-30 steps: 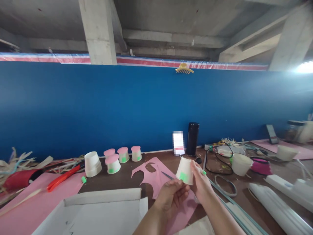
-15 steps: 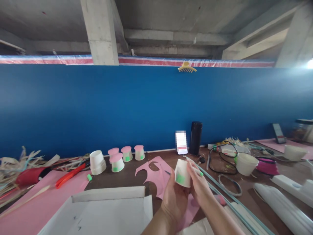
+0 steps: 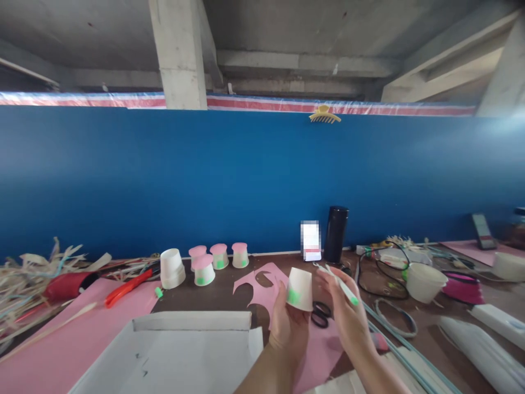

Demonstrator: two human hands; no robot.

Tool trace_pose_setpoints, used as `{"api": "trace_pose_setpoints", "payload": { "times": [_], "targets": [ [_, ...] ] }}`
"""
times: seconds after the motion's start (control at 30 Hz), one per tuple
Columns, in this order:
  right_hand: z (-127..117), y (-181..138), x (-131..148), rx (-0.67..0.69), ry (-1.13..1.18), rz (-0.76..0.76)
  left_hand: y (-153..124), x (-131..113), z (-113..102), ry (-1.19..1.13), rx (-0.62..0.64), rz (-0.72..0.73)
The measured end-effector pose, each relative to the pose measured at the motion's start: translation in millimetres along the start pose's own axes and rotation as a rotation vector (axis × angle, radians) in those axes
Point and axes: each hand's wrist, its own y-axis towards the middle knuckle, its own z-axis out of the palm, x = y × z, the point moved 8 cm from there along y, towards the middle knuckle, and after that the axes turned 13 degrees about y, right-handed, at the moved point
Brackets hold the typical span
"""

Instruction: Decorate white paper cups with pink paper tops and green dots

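Observation:
My left hand [image 3: 289, 328] is closed around a white paper cup [image 3: 300, 282], which is upside down and slightly tilted. A smudged green patch shows on the cup's side. To its right, my right hand [image 3: 348, 312] grips a slim white marker [image 3: 342, 285] with a green end, apart from the cup. Black-handled scissors [image 3: 321, 314] lie between my hands on cut pink paper [image 3: 266, 290]. Several upside-down cups with pink tops [image 3: 204, 262] and green patches stand at the back, beside stacked plain white cups [image 3: 172, 269]. A small green cap [image 3: 159, 293] lies in front of the stack.
A white box lid [image 3: 192, 350] lies in front on the left. Beyond it are a red-handled tool [image 3: 128, 288] and pink paper [image 3: 77, 328]. A phone [image 3: 310, 241] and black bottle [image 3: 336, 234] stand against the blue partition [image 3: 229, 175]. Cables [image 3: 396, 323] and an off-white cup [image 3: 426, 282] are rightward.
My right hand has moved right, off the cup, with the marker still in it. The scissors' handles have come into sight. The whole view has shifted slightly.

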Motion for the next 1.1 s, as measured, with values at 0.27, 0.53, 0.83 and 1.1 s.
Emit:
{"api": "trace_pose_setpoints", "payload": {
  "times": [0.27,0.53,0.83,1.1],
  "targets": [
    [20.5,-28.5,44.5,0.178,-0.468,-0.363,7.3,-1.9,-14.0,-0.014,-0.141,0.005],
    [32.5,-34.7,41.2,0.284,-0.623,-0.506,6.9,-0.9,-9.8,-0.023,-0.068,-0.001],
    [33.4,-37.1,44.4,0.264,-0.743,-0.578,9.1,-0.5,-9.4,-0.016,-0.035,0.002],
    [35.3,-38.6,46.8,0.231,-0.776,-0.608,8.1,-0.3,-9.3,0.000,-0.048,0.006]
  ]
}}
